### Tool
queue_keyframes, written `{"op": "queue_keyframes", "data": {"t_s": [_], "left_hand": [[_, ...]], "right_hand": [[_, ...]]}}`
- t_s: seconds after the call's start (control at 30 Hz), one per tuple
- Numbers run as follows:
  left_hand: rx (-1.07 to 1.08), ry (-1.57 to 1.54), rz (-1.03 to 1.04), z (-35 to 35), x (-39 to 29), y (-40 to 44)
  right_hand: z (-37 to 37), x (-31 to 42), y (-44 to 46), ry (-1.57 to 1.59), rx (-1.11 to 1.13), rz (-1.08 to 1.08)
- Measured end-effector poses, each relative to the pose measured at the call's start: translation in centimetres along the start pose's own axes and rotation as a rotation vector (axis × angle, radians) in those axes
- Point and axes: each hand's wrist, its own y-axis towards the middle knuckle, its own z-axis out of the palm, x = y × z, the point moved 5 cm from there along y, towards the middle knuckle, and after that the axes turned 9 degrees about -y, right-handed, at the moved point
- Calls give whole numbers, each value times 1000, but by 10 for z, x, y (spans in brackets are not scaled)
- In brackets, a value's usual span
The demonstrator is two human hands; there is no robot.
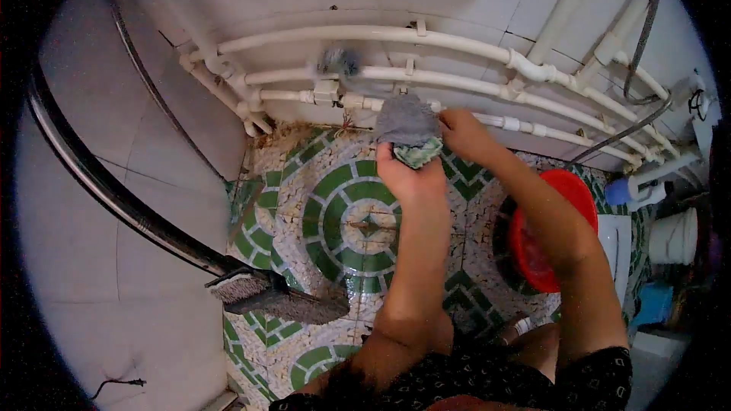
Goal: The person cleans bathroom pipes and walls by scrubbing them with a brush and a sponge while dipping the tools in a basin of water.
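My left hand (411, 175) is closed around a bunched grey cloth (407, 118) with a green patterned part (417, 152) at its lower end. The cloth is in front of the lowest white pipe (525, 127) along the wall. Just right of the cloth, my right hand (466, 135) has its fingers curled near that pipe. Whether those fingers grip the cloth's edge, the pipe or something else is hidden.
A red basin (572, 196) sits on the green-and-white tiled floor (331, 209) beside my right arm. At left a broom (285, 298) with a black handle leans across. A blurred dark grey thing (340, 62) is at the upper pipes. A white bucket (674, 236) stands far right.
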Motion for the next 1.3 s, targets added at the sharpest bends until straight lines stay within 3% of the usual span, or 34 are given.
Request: {"op": "queue_keyframes", "data": {"t_s": [0.13,0.23,0.33,0.4,0.5,0.63,0.77,0.83,0.9,1.0,1.07,1.1,1.17,1.23,1.3], "left_hand": [[78,39,122,22,-11,-16],[51,13,203,29,-19,-19],[50,-43,195,28,-24,-17],[96,-19,206,27,-31,-16],[153,9,256,30,-47,-9],[84,41,313,29,-69,-10],[56,35,305,18,-68,2],[28,28,271,14,-53,3],[10,27,205,7,-28,7],[201,54,76,-3,1,8],[56,67,99,-13,3,12],[26,70,111,-10,-2,13],[-40,111,146,-17,-16,20],[-60,123,152,-12,-20,18],[-71,141,167,-14,-24,23]], "right_hand": [[-36,3,-59,-70,48,60],[-40,-21,-74,200,-56,234],[-18,-17,-17,-62,-95,103],[4,14,33,220,26,112],[14,45,58,83,17,30],[15,-4,-19,238,-26,63],[16,-92,-100,127,12,236],[7,-97,-105,11,19,265],[17,-71,-76,23,-22,99],[34,-54,-38,64,42,137],[30,-53,-42,33,-14,88],[5,-44,-59,86,105,245],[0,-93,-103,-45,10,141],[-13,-95,-130,-38,-20,176],[-31,-88,-152,118,19,348]]}}
